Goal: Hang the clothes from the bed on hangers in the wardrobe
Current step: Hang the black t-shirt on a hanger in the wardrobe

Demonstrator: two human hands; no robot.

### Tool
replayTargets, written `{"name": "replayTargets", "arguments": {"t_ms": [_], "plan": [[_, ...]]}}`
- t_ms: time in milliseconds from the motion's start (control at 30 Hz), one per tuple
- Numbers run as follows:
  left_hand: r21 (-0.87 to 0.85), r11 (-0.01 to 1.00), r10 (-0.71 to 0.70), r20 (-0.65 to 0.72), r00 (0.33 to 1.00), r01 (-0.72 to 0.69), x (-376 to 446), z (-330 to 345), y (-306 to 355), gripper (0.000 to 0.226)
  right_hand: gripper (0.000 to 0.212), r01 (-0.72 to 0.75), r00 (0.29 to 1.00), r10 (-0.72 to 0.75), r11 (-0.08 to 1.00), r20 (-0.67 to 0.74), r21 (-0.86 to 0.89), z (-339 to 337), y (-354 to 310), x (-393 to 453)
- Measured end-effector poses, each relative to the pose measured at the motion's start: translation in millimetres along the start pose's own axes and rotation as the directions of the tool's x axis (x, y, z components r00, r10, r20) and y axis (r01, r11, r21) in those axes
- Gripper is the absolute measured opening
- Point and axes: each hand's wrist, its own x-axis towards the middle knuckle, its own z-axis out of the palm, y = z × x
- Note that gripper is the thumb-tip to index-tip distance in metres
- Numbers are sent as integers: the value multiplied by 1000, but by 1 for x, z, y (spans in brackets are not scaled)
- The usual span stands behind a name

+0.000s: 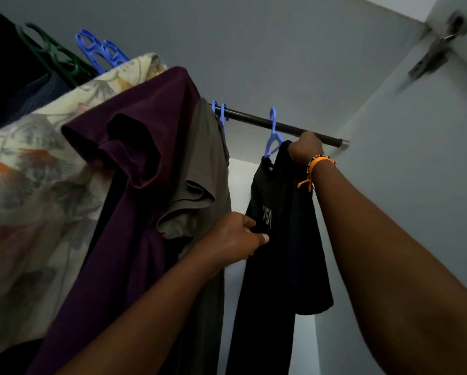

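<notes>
Black T-shirt [278, 239] hangs on blue hanger [273, 133] on rail [254, 121]. Left hand [237, 236] pinches its front; right hand [307, 148] grips its shoulder

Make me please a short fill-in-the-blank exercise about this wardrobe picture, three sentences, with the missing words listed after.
1. The black T-shirt hangs on a hanger of ____ colour.
2. The left hand pinches the front of the ____ T-shirt.
3. The right hand, with an orange band at its wrist, is up at the T-shirt's shoulder, just under the dark ____.

Missing words: blue; black; rail
</notes>
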Motion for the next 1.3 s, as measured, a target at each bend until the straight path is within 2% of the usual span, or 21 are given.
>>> {"name": "replayTargets", "arguments": {"t_ms": [133,233,300,367,467,567,633,700,767,800,900,1067,1167,1300], "plan": [[0,1000,-11,-40,999,11,10,-1,-7,51,34,-1,1000,2,1000,22,-18,5,5,10],[1,1000,-19,-57,998,20,15,-2,-12,46,29,0,994,-3,1000,105,31,5,-1,13],[14,1000,-25,-67,997,26,19,-4,-15,51,19,-1,982,-26,990,187,140,5,-12,10],[16,999,-27,-71,997,29,20,-5,-14,58,10,-67,963,-15,953,267,295,7,-23,4],[-1,1000,-5,-76,997,5,17,-6,-9,59,11,-205,931,-9,816,366,540,13,-32,-16],[1,999,51,-19,999,-51,4,-7,0,58,10,-241,951,41,716,305,655,20,-32,-44],[33,993,116,16,993,-117,-12,-8,6,51,9,-213,965,47,719,259,662,24,-27,-72],[47,992,116,-4,993,-116,-31,-7,8,41,16,-161,969,11,782,245,602,27,-20,-109],[-66,996,52,-61,997,-56,-51,-5,6,30,22,-153,971,27,831,236,535,28,-13,-152],[-120,993,11,-68,998,-19,-64,-5,7,29,21,-185,967,54,820,249,542,26,-12,-175],[-207,977,-55,28,998,59,-105,-12,10,40,14,-313,930,127,765,345,562,10,-16,-241],[-312,933,-144,123,982,176,-178,-32,8,27,18,-508,829,237,699,507,504,-25,-32,-321],[-371,896,-209,131,969,244,-216,-44,9,21,21,-560,784,273,699,557,445,-47,-52,-358],[-435,851,-269,122,955,295,-263,-64,20,20,22,-577,759,273,703,591,416,-80,-86,-402]]}}
